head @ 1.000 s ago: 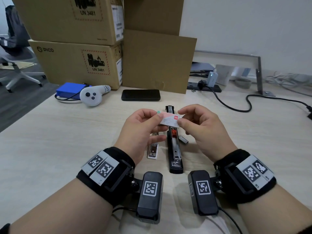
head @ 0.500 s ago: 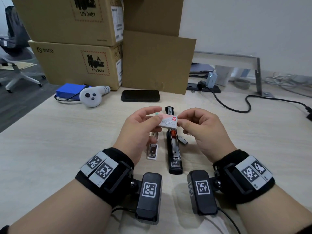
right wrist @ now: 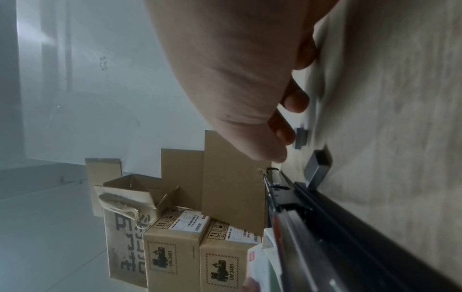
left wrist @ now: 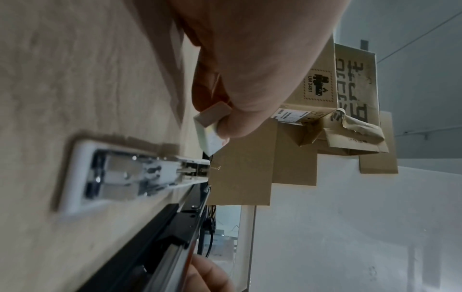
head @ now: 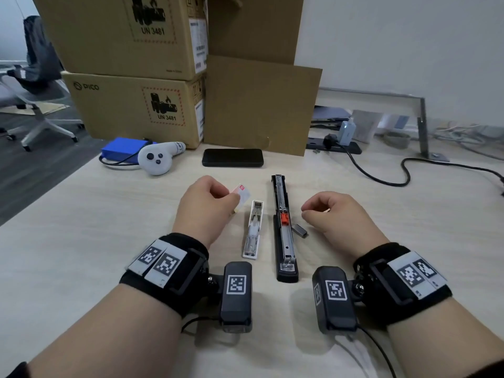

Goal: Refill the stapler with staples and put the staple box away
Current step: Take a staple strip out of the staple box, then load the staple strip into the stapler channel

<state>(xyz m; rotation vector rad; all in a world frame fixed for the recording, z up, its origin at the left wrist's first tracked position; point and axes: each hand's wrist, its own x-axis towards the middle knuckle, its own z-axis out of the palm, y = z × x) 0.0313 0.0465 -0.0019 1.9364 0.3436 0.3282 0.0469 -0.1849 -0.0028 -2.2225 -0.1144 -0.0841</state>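
Your left hand [head: 207, 211] pinches staple box [head: 242, 194], keeping it clear; right hand [head: 336, 214] fingers loosely curled, empty, above loose staples [head: 299, 230] beside open stapler [head: 283, 227].

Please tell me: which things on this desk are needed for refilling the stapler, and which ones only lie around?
For the job:
- staple box, held in the left hand
- black stapler, lying open
- staple strip beside it, near the right hand

Lying about:
- white stapler, also open
- phone
- white controller
- blue pack
- cardboard boxes
- black cable
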